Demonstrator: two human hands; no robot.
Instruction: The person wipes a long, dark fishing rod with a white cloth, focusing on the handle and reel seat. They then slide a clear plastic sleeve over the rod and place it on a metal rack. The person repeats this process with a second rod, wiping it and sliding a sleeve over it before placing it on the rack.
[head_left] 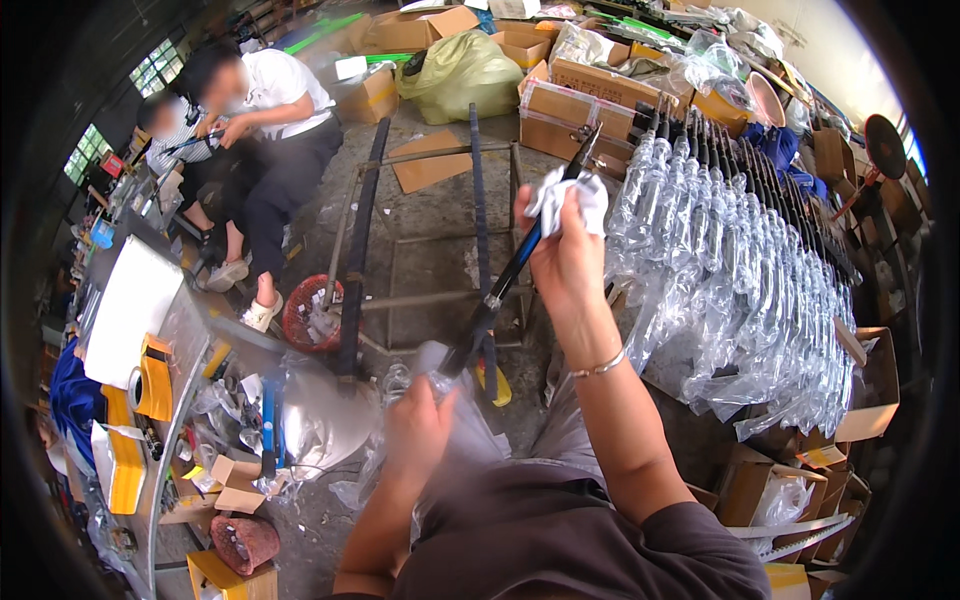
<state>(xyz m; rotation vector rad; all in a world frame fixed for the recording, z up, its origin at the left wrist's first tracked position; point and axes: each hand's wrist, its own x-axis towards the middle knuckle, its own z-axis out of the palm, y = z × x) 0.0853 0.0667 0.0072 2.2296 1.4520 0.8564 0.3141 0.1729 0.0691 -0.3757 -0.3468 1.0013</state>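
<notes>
A black and blue fishing rod (518, 262) slants up and to the right in front of me. My right hand (568, 255) is closed round its upper part, with a white cloth (590, 200) wrapped about the rod between the fingers. Metal fittings show at the rod's far tip. Down at the thick dark butt, my left hand (418, 425) is closed on the lower end, blurred by motion. Something whitish and see-through shows just above its fingers; I cannot tell what it is.
Several plastic-sleeved rods (740, 230) lean in a row on the right. A metal frame with padded bars (365, 240) stands ahead. Two people (265, 110) sit at the far left, near a red basket (312, 315). A cluttered bench (180, 420) runs along my left; cardboard boxes (570, 110) are behind.
</notes>
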